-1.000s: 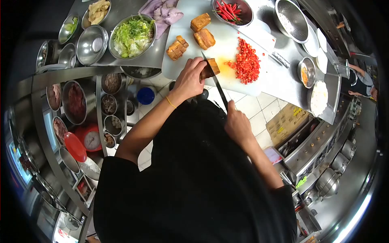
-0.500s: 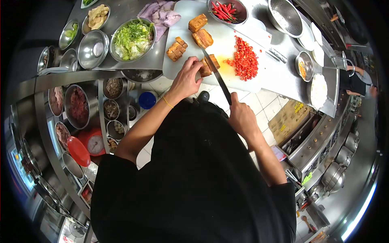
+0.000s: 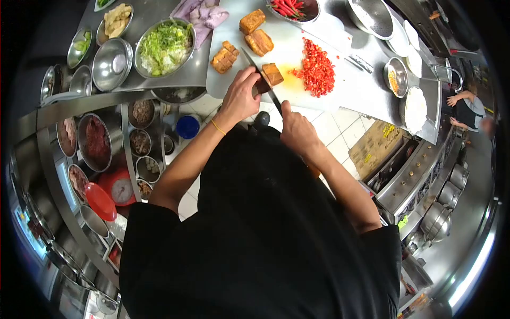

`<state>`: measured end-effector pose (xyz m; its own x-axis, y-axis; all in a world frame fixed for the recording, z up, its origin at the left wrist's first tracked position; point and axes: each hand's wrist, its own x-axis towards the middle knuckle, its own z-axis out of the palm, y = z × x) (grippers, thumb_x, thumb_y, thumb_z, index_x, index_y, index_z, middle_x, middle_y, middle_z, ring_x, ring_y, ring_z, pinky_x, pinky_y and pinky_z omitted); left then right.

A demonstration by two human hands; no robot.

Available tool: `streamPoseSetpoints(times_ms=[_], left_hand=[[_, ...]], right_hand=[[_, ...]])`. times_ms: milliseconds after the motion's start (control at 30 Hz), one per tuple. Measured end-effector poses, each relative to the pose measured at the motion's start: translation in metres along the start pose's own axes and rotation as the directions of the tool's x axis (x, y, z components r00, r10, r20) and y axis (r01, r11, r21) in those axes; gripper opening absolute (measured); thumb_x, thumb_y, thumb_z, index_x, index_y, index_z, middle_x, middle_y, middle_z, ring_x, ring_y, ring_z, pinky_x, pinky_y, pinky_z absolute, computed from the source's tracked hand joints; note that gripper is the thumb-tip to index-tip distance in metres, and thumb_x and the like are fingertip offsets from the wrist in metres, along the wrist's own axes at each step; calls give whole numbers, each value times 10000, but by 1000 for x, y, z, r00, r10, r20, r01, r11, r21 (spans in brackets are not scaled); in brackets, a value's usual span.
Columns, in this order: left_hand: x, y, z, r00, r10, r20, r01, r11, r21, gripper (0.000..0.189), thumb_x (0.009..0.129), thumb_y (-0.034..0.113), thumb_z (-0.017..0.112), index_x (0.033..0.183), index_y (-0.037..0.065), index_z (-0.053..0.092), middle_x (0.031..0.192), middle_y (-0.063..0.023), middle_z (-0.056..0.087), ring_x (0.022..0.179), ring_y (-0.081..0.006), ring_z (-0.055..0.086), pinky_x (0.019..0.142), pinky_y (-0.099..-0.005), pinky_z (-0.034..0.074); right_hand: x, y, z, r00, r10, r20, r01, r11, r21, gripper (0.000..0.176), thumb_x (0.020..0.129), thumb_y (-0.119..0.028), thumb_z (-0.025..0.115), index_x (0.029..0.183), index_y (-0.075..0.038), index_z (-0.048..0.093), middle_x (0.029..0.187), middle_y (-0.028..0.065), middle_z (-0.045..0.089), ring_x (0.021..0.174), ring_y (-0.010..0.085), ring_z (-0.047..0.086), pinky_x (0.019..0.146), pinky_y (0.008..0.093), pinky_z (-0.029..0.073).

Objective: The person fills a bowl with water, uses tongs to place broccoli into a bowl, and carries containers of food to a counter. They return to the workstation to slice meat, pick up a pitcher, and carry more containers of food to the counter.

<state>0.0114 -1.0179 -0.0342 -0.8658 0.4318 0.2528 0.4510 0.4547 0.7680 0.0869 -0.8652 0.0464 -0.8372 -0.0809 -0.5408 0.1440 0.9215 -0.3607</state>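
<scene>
My right hand (image 3: 298, 127) is wrapped round the handle of a long dark kitchen knife (image 3: 274, 99), whose blade slants up and left across the board. Beside the blade, the curled fingers of my left hand (image 3: 239, 97) press on a browned block of what looks like fried pork belly, partly hidden by fingers and knife. Right of the blade sits a browned piece (image 3: 272, 74). Two more blocks (image 3: 259, 42) (image 3: 252, 21) lie further back on the white cutting board (image 3: 228, 32). A sliced block (image 3: 224, 57) rests at the left.
Chopped red chillies (image 3: 317, 69) are heaped on the board's right; a bowl of whole chillies (image 3: 303, 18) stands behind. A second knife (image 3: 361, 63) lies further right. Left are a bowl of shredded greens (image 3: 166, 48), a purple cloth (image 3: 204, 16) and metal bowls (image 3: 112, 64). Another person (image 3: 470, 111) stands far right.
The knife has shifted left across the block, its handle coming closer to my left hand. My left hand stays at the block. The whole view has shifted slightly.
</scene>
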Motion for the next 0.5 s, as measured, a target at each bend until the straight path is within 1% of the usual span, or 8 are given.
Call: streamPoseSetpoints(times_ms=[67,167,233,367,400,433,467,500], left_hand=[[1,1,1,1000,-23,-8,23,999,-27,374,590,-44,651,929,-10,497,1070,-157,481,1019,-342,481,859,-396,427],[-2,-2,2,999,-10,-38,8,999,-51,383,591,-49,650,938,-3,495,1057,-156,477,1010,-342,482,855,-396,427],[-9,1,2,999,-26,-23,25,999,-47,387,593,-48,652,941,2,491,1054,-154,475,1012,-342,482,858,-396,427],[-6,1,0,1000,0,2,0,1000,-18,424,599,-48,661,975,15,476,1048,-155,458,1014,-343,481,867,-394,425],[-5,0,0,1000,-27,4,27,998,-53,452,602,-49,664,1003,17,465,1061,-163,439,1011,-352,479,871,-390,424],[-5,0,2,998,-60,6,60,994,-91,481,606,-51,667,1032,18,454,1074,-172,420,1009,-361,476,875,-386,423],[-7,1,3,989,-144,39,147,984,-96,605,608,-23,711,1134,25,414,1147,-185,380,1074,-363,447,908,-401,408],[-7,5,3,988,-151,37,154,983,-96,605,608,-23,711,1134,25,414,1147,-185,380,1074,-363,447,908,-401,408]], right_hand=[[-13,2,-5,1000,16,5,-16,1000,-10,406,722,22,492,1100,66,351,713,284,599,718,442,604,665,510,476],[-27,14,6,998,22,57,-19,998,-54,463,716,9,498,1141,77,329,677,266,591,681,436,601,626,506,476],[-13,28,34,994,-81,-71,78,996,-35,443,704,8,500,1111,71,336,684,274,589,679,435,601,624,502,478],[1,26,32,993,-55,-100,56,998,3,407,693,27,505,1071,27,354,655,261,585,632,437,587,603,511,471],[-5,28,27,996,-16,-84,16,1000,8,373,735,7,514,1076,17,364,634,257,576,621,440,579,591,521,457],[-14,31,18,996,-16,-93,16,1000,3,373,735,7,514,1076,17,364,634,257,576,621,440,579,591,521,457],[-29,30,3,994,-22,-109,31,997,74,352,785,-27,512,1102,27,370,641,270,569,634,450,569,592,510,448],[-40,31,-7,992,-30,-123,48,988,147,337,834,-62,510,1127,37,375,647,282,562,647,459,559,593,500,438]])
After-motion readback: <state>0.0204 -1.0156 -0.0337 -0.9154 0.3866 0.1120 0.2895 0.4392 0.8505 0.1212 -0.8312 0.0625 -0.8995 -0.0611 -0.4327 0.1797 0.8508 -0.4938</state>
